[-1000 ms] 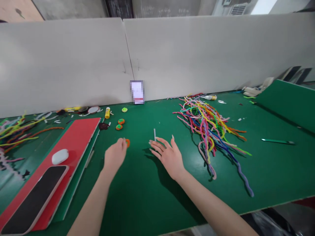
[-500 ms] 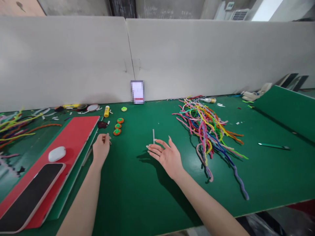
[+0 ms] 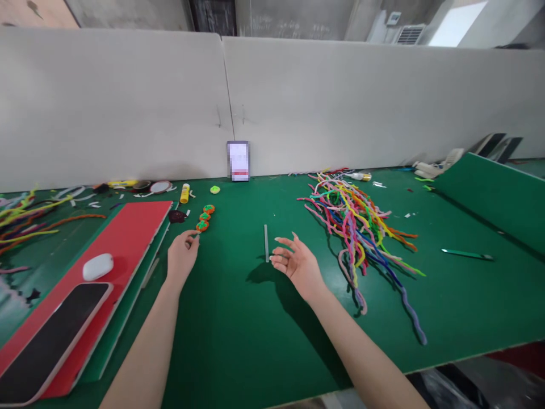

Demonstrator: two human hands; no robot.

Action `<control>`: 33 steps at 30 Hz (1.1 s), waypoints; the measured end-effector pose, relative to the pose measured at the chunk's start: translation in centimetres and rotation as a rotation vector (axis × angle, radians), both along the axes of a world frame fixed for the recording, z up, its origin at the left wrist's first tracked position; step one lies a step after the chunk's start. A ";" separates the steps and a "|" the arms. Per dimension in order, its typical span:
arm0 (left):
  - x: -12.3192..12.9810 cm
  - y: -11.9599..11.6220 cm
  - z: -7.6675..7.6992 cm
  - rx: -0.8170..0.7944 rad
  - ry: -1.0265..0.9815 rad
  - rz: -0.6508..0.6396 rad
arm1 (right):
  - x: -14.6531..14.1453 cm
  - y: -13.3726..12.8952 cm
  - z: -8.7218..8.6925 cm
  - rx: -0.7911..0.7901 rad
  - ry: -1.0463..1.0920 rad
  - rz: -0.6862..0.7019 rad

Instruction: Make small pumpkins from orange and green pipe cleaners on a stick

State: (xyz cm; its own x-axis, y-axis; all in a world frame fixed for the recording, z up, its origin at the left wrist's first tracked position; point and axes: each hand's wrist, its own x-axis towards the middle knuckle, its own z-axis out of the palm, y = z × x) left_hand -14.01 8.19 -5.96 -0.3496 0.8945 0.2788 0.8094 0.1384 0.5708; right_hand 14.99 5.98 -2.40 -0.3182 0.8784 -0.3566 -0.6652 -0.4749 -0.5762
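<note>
My left hand [image 3: 183, 257] has its fingers curled in, with the fingertips at the near edge of the closest of three small orange discs with green tops [image 3: 202, 226], like little pumpkins. Nothing shows inside the curled fingers. The three discs stand in a short row, touching or almost touching. My right hand [image 3: 298, 268] hovers palm up over the table, fingers loosely spread and holding nothing. Just left of its fingertips lies a thin grey stick [image 3: 266, 243]. A flat yellow-green piece [image 3: 215, 190] lies beyond the row.
Colourful pipe cleaners [image 3: 353, 216] are heaped on the right, with a green-handled craft knife [image 3: 467, 254] farther right. At left, a red board [image 3: 136, 227] carries a phone [image 3: 55, 335] and a white case [image 3: 97, 266]. A yellow glue stick [image 3: 184, 193] stands behind. A screen [image 3: 239, 161] leans on the partition.
My left hand has moved right and reached the nearest orange disc, and the discs sit closer together. My right hand has drawn to the right, uncovering the grey stick.
</note>
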 end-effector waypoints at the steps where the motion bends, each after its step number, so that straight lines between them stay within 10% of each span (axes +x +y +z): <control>1: 0.1 0.0 0.2 0.025 -0.011 0.016 | 0.4 0.3 0.0 0.018 -0.022 -0.038; 6: 3.6 -0.8 2.0 0.139 -0.085 -0.045 | 2.1 1.4 -0.4 0.159 -0.222 -0.251; 14: 13.8 -4.1 1.3 -0.016 0.231 -0.697 | 2.8 3.0 -2.4 0.333 -0.751 -0.406; 23: 12.8 -4.0 -0.3 -0.120 0.366 -0.809 | 7.1 4.2 -4.2 0.719 -1.691 -0.634; 33: 12.9 -4.1 -0.3 -0.125 0.402 -0.828 | 8.6 4.7 -5.8 0.440 -2.034 -0.438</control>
State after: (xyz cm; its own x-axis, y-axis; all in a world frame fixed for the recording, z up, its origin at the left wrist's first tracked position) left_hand -1.12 4.12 -6.27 0.5157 0.8475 0.1255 0.8116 -0.5302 0.2455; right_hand 23.61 10.66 -8.25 0.3484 0.8711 0.3460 0.8734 -0.1677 -0.4572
